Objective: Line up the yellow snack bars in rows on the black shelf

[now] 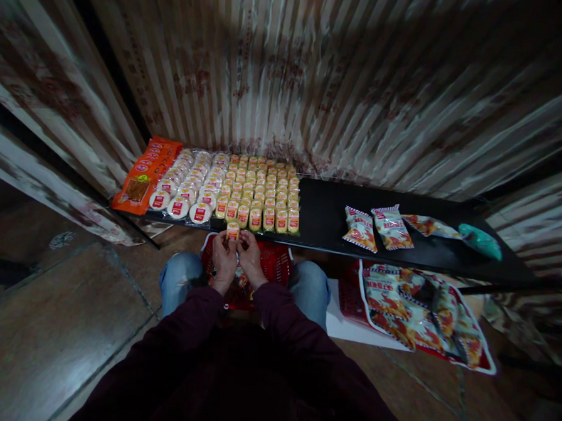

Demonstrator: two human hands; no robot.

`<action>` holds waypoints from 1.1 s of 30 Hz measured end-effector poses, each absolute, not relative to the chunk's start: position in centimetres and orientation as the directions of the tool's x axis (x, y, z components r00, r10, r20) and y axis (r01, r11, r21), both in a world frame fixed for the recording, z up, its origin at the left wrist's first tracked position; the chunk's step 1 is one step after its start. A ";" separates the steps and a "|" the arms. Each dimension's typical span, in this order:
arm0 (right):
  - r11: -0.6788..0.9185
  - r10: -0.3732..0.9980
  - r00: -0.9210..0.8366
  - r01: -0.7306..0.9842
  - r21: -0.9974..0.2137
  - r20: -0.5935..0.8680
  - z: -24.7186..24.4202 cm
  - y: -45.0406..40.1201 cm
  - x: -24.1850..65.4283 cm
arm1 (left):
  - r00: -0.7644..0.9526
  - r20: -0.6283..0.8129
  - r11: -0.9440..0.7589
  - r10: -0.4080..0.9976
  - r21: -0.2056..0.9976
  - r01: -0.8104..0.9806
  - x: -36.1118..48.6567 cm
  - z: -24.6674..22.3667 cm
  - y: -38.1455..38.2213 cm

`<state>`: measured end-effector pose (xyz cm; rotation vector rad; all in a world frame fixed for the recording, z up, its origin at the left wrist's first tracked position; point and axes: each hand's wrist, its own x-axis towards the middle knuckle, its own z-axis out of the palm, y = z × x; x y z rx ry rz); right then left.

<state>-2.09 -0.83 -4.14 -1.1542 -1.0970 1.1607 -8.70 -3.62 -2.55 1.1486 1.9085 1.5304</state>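
Between my two hands, at the front edge of the black shelf [319,209], is a small yellow wrapped snack cake [233,231] with an orange label. My left hand [224,258] is closed on its left side, and my right hand [250,256] pinches it from the right. Just beyond stand rows of matching yellow snack cakes [255,218], packed close together. Beneath my hands, between my knees, sits a red basket [278,264]; its contents are mostly hidden by my hands and forearms.
Left on the shelf are round white wrapped crackers [200,213] and an orange packet [139,178]. Farther right lie white-and-red snack bags [393,228] and a green packet [480,241]. A second basket [488,359] of snack bags stands below right. Patterned curtain [269,78] hangs behind.
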 end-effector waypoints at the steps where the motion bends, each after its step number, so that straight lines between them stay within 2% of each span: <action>1: 0.042 0.995 0.088 -0.078 -0.996 0.035 -4.1 -0.7 -2.1 | -0.557 0.146 0.053 0.817 0.944 0.325 -8.7 -2.4 -3.6; 8: 0.021 0.997 0.074 -0.074 -0.997 0.016 -3.6 -0.5 -2.3 | -0.560 0.080 0.089 0.825 0.959 0.269 -8.8 -2.3 -3.1; 14: 0.022 0.999 0.036 -0.052 -0.998 0.020 -3.4 -0.3 -2.3 | -0.577 0.056 0.140 0.815 0.947 0.289 -9.0 -2.2 -2.6; 26: 0.096 0.995 0.037 -0.083 -0.992 0.093 -4.5 0.3 -2.7 | -0.605 0.081 0.218 0.792 0.889 0.404 -9.2 -1.7 -1.3; 33: 0.103 0.995 0.010 -0.017 -0.995 0.103 -4.6 0.2 -2.0 | -0.596 0.108 0.186 0.795 0.893 0.411 -9.1 -2.5 -1.1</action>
